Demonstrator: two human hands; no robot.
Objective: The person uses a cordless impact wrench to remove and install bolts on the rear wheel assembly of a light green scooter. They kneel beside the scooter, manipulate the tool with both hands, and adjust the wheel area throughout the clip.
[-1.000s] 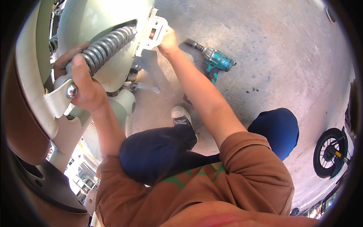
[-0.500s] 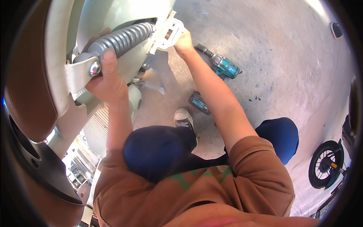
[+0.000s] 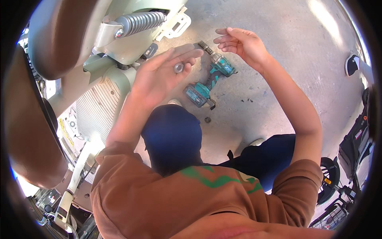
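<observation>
My left hand (image 3: 159, 73) is raised beside the scooter, palm turned inward and fingers stretched out. A small silver metal nut (image 3: 178, 67) rests against its fingers. My right hand (image 3: 242, 46) is held up to the right, fingers apart and nothing visible in them. To the left of my hands, the grey coil-spring shock absorber (image 3: 141, 24) sits on the pale scooter body, fastened by a bolt at its lower left end. A white slotted bracket (image 3: 177, 26) sticks out by its other end. Between and below my hands, a teal cordless impact wrench (image 3: 221, 65) lies on the floor.
The scooter's brown seat (image 3: 59, 40) and ribbed footboard (image 3: 97, 105) fill the left side. A dark round bit (image 3: 207, 119) lies on the concrete floor near my knee. At the right edge are another person's shoe (image 3: 351, 65) and a black wheel (image 3: 328, 179).
Both hands have come off the shock absorber and bracket and moved right. The nut now shows in my left hand. My view has shifted, and the impact wrench appears more fully.
</observation>
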